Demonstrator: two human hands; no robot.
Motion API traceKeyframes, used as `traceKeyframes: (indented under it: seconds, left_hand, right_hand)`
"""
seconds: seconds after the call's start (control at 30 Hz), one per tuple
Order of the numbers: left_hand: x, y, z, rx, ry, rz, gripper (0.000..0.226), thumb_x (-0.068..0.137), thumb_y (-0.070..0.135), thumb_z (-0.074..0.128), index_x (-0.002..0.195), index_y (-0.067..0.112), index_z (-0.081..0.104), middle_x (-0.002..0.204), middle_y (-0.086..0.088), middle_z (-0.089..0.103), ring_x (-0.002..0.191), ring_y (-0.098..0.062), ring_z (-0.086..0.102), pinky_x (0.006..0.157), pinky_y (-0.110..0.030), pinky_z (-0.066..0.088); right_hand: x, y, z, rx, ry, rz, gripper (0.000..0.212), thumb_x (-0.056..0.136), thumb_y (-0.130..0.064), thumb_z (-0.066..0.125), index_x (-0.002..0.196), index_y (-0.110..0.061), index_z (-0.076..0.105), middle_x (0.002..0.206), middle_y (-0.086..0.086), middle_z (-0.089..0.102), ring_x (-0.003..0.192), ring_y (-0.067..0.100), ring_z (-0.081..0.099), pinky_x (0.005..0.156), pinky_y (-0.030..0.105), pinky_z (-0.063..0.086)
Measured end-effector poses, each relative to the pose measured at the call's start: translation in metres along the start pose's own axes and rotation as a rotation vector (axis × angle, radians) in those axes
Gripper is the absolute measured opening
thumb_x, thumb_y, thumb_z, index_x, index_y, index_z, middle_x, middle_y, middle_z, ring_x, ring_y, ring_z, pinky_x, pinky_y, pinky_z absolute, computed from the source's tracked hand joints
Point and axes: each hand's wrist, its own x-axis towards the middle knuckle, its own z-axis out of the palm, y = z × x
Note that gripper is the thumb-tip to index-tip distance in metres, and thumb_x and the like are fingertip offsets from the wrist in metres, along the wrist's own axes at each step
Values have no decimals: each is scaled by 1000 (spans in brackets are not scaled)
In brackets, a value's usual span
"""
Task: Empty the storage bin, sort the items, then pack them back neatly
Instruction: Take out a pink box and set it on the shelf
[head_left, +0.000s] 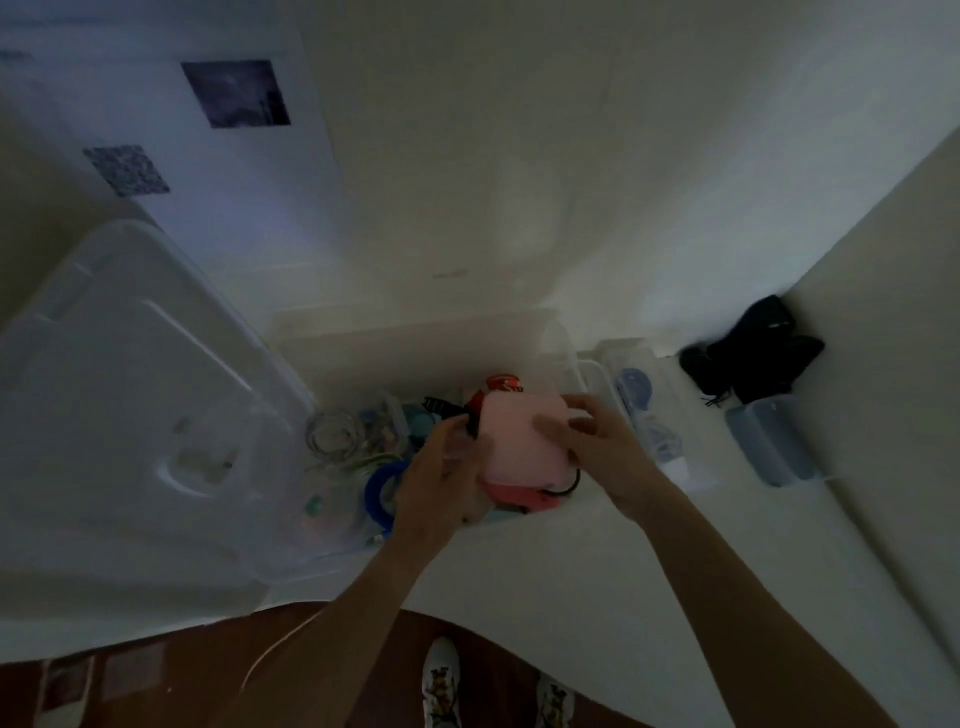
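Holding the pale pink squarish plastic box (519, 441) from both sides, you have it over the clear plastic storage bin (426, 332), which sits on the white surface (571, 571) about midway along, back from its near edge. Your left hand (441, 483) has its fingers curled against the box's left side, and your right hand (597, 447) has its fingers spread over the top and right edge, clamped on the box. A two-sided hold suits a bulky, smooth item that one hand might let slip. A black cord (569, 483) hangs from under the box, near a red item (524, 501) beneath it; whether the cord belongs to the box I cannot tell, so it could snag as you lift.

Inside the bin, a blue ring-shaped object (379, 488), a small clear glass jar (335, 434) and an orange-and-white packet (501, 384) wait among blurred clutter. The large translucent bin lid (130, 389) leans at the surface's left end, crowding that side. To the right, two clear lidded containers (644, 410) and a grey-blue one (769, 447) sit toward the right edge, with a black bundle (753, 353) behind them. Free space looks best along the near edge.
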Motion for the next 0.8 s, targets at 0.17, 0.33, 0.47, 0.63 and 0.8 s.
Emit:
traceKeyframes:
  seconds: [0.17,0.33,0.47,0.63,0.8]
  left_hand:
    - [-14,47,41,-518,-144,-194,30,93,25,65,123,29,60,122,-3,63,103,-24,69,72,-42,61]
    - [-28,64,104,-539,-191,-252,33,93,22,64,125,25,60,117,-6,68,93,-25,73,78,-43,61]
    - [-40,77,162,-534,-258,-341,32,92,23,66,124,18,61,112,-9,68,80,-19,74,71,-37,57]
    - [-47,93,215,-499,-307,-370,40,90,25,68,127,14,56,112,-12,67,79,-24,75,77,-41,60]
    - [-60,106,264,-490,-298,-387,43,90,19,69,128,12,51,117,-18,64,84,-31,74,72,-40,61]
  right_hand:
    - [-43,-8,-44,289,50,-16,30,91,-26,67,116,-11,64,101,4,72,92,18,69,72,28,57]
    - [-97,14,-111,140,234,-177,24,82,-22,78,105,-19,71,104,-2,73,95,16,71,83,31,58]
    - [-124,35,-152,3,400,-247,20,77,-15,82,95,-19,73,90,-6,76,85,10,73,77,30,60]
    - [-137,53,-192,-57,610,-352,13,80,-21,81,91,-22,75,81,-10,74,77,6,71,73,20,57]
    - [-145,76,-233,-183,762,-430,8,82,-20,80,90,-19,78,79,-13,72,71,5,68,69,20,55]
